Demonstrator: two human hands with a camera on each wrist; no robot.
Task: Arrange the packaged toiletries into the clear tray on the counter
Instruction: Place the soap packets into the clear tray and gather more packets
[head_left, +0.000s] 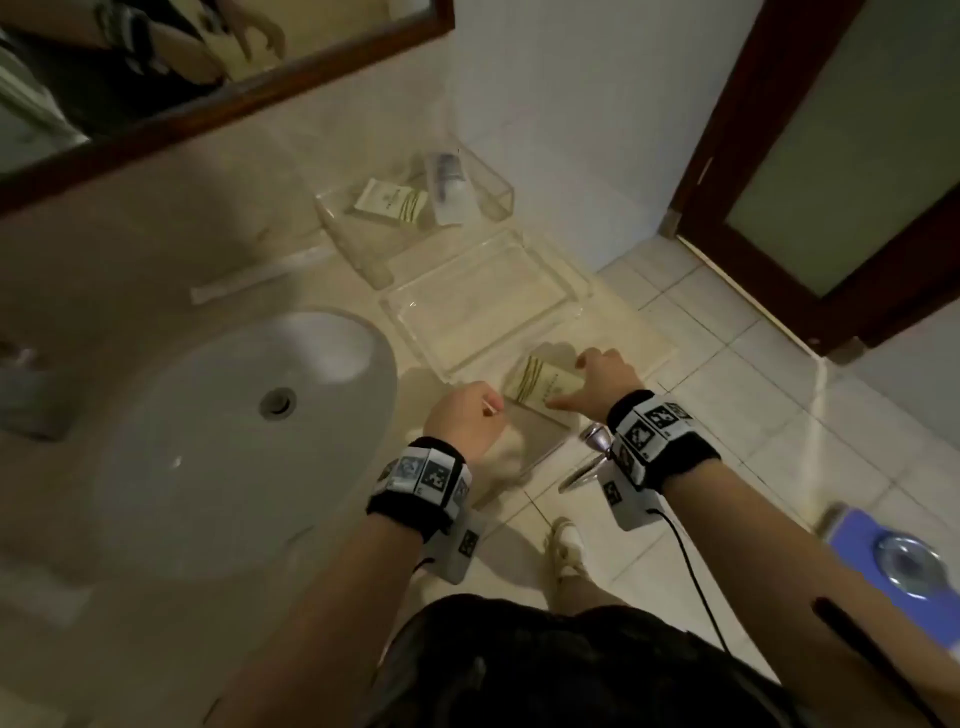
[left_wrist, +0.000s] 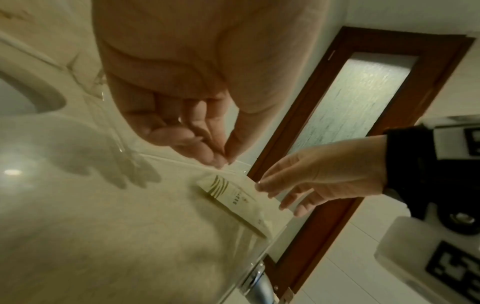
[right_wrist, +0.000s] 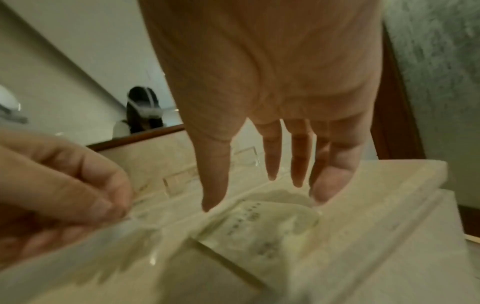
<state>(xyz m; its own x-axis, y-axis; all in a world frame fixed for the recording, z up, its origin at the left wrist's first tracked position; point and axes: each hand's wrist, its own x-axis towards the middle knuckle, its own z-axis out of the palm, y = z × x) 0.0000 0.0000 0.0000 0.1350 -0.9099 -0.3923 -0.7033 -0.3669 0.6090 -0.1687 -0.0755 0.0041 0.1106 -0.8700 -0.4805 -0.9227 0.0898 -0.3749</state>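
Observation:
A clear tray (head_left: 537, 441) sits at the counter's front right corner. In it lies a cream packet (head_left: 535, 382) with green stripes, also in the left wrist view (left_wrist: 233, 197) and the right wrist view (right_wrist: 272, 230). My left hand (head_left: 467, 415) pinches the tray's near-left rim between thumb and fingertips (left_wrist: 218, 158). My right hand (head_left: 597, 379) hovers over the packet with straight, spread fingers (right_wrist: 271, 164); their tips touch or nearly touch its far end. Whether they press it I cannot tell.
A larger clear tray (head_left: 483, 306) holds nothing behind the near one. A third tray (head_left: 498, 192) by the wall holds a white packet (head_left: 392, 202) and a tube pack (head_left: 447, 187). A long thin wrapped item (head_left: 260, 280) lies near the sink (head_left: 234, 431). The counter edge drops to tiled floor at right.

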